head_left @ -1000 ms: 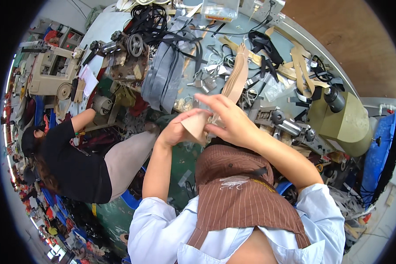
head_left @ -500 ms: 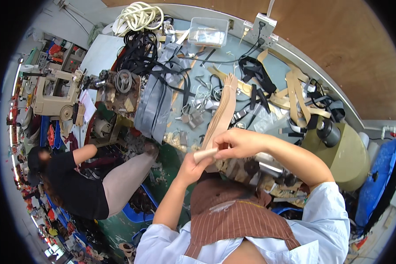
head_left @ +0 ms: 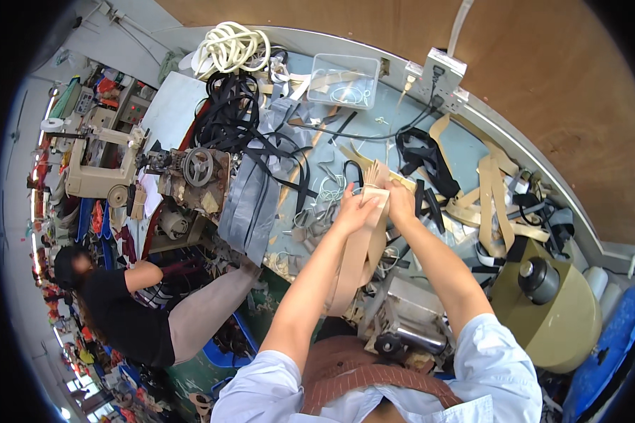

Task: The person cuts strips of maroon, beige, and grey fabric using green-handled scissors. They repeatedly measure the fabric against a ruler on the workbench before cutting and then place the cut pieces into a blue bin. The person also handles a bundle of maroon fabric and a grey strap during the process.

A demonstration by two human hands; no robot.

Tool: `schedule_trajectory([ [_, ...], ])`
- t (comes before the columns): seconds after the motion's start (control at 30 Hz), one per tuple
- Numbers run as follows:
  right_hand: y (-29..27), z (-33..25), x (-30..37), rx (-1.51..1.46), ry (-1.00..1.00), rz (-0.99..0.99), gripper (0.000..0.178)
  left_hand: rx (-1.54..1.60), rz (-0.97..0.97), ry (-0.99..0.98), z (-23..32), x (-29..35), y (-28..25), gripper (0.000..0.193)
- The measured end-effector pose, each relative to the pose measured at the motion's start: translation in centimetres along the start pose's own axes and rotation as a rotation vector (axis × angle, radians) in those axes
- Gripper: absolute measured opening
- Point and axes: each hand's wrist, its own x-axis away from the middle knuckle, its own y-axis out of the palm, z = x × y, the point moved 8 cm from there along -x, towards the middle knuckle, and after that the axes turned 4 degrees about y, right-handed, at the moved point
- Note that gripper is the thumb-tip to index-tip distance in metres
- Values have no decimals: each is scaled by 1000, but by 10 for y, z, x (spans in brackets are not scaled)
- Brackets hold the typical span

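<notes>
My left hand [head_left: 351, 209] and my right hand [head_left: 400, 201] are raised together over the cluttered blue-grey workbench [head_left: 391, 137]. Both grip the upper end of a bundle of tan strips [head_left: 360, 247], which hangs down toward my lap between my forearms. The top ends of the strips fan out just above my fingers. My sleeves are pale blue, and a brown striped apron shows at the bottom edge.
Black straps [head_left: 233, 127], grey fabric [head_left: 250, 204], more tan strips [head_left: 490, 194], a clear plastic box [head_left: 344, 79] and a coil of pale cord [head_left: 229, 46] lie on the bench. An olive machine [head_left: 550, 303] stands right. A seated person in black [head_left: 120, 310] works left, beside a sewing machine [head_left: 102, 169].
My view has tilted up toward the bench. Both hands have moved forward and up with the tan strips, which now hang straighter between my forearms.
</notes>
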Motion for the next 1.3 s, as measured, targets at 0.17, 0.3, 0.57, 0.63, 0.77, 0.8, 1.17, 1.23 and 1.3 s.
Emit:
schedule_trajectory([
  [0.17, -26, -10, 3, -377, -209, -138, 11, -251, 32, -127, -1, -5, 6, 27],
  [0.3, -36, -37, 14, -827, 0, -438, 7, -17, 7, -22, 15, 8, -12, 20],
  [0.57, -65, -148, 53, -241, -403, -426, 11, 155, 511, 121, 21, 26, -46, 37],
  [0.63, -71, -152, 61, -146, -440, -341, 14, 233, 517, -156, 13, 23, -54, 46],
  [0.77, -46, -86, 37, -480, -31, -267, 14, 271, 464, -215, 2, 16, -46, 68],
  [0.8, -43, -79, 34, -416, -10, -284, 15, 94, 441, -133, -2, 16, -51, 71],
  [1.17, -78, -46, 102, -382, 131, -448, 24, -559, 731, -396, -125, 111, -210, 55],
  [1.23, -83, -39, 121, -387, 176, -482, 24, -544, 643, -386, -122, 101, -209, 54],
  [1.3, -95, -45, 137, -360, 229, -526, 23, -510, 542, -395, -128, 94, -210, 53],
])
